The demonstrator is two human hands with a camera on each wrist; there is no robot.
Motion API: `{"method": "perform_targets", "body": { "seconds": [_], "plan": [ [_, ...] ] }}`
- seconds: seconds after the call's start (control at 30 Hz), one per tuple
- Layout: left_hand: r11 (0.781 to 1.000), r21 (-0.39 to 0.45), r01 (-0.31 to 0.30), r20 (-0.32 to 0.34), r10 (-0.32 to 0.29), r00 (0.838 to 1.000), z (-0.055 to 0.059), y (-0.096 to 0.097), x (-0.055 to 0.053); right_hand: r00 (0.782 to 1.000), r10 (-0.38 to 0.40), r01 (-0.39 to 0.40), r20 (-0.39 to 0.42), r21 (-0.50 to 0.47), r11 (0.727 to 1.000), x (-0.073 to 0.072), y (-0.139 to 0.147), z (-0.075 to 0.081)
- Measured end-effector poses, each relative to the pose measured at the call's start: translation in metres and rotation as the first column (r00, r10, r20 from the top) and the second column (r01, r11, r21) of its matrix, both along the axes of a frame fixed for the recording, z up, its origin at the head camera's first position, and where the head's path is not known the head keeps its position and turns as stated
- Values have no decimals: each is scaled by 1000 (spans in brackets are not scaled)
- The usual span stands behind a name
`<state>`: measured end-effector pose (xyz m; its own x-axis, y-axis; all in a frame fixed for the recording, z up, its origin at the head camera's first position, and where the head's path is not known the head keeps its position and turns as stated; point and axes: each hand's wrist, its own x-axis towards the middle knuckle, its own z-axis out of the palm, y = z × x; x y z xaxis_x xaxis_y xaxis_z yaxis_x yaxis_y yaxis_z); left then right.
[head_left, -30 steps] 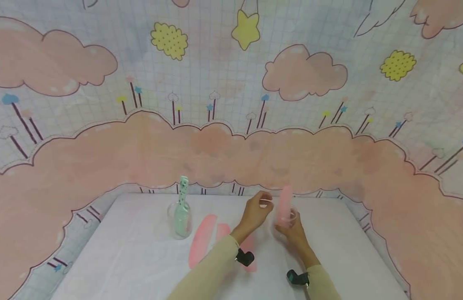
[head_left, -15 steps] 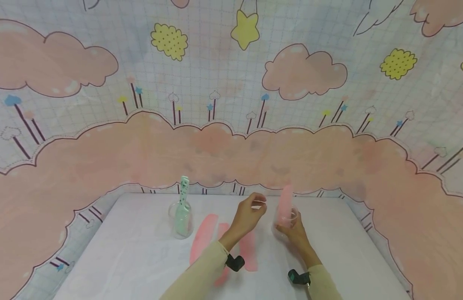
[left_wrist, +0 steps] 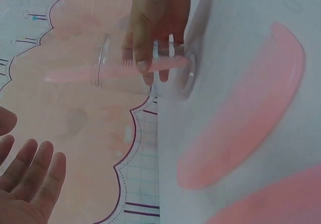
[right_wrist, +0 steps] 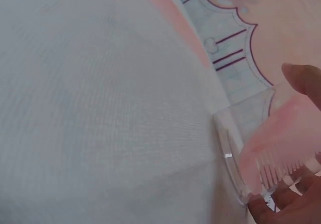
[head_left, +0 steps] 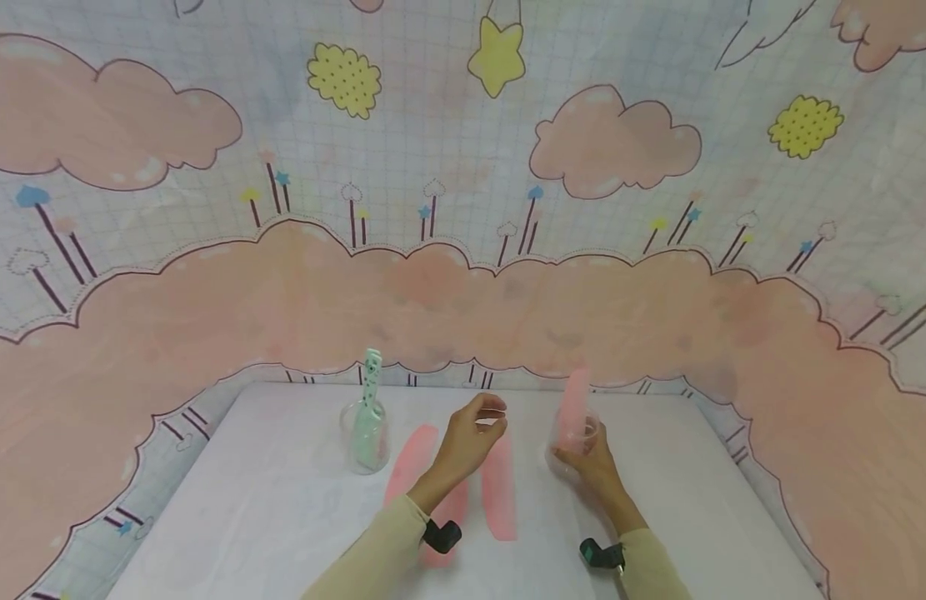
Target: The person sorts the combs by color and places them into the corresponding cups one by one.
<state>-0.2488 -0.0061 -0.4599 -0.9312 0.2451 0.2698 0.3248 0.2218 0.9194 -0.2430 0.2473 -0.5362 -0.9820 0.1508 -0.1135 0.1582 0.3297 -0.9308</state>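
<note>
A cup (left_wrist: 129, 86) holding one comb (head_left: 575, 398) was gripped by the right hand (head_left: 596, 465); three pink pieces (head_left: 498, 492) were left outside, left hand (head_left: 466, 442) relaxed.

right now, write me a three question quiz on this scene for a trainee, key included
1. True or false: the left hand is gripping a pair of scissors.
2. What stands in the clear cup held by the right hand?
A) a blue pen
B) a pink comb
C) a yellow spoon
3. Fill in the colour: the other clear cup contains a ___ item with a spotted handle.

Key: 1. False, it holds nothing; 2. B; 3. green.
</note>
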Motion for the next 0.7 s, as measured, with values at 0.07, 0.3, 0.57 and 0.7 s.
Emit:
{"method": "perform_targets", "body": {
  "seconds": [0.07, 0.3, 0.57, 0.7],
  "plan": [
    [1000, -2, -11, -3, 11, 1000, -3, -6, 2, 1000, -9, 9, -1, 14, 1000, 0, 0, 0],
    [999, -13, -31, -8, 31, 999, -12, -21, 6, 1000, -24, 24, 0, 74, 997, 1, 0, 0],
    [997, -55, -54, 19, 55, 998, -21, -38, 11, 999, -23, 22, 23, 44, 999, 0, -1, 2],
    [996, -60, -67, 5, 68, 998, -23, -45, 12, 1000, -7, 6, 28, 53, 999, -1, 0, 4]
  ]
}}
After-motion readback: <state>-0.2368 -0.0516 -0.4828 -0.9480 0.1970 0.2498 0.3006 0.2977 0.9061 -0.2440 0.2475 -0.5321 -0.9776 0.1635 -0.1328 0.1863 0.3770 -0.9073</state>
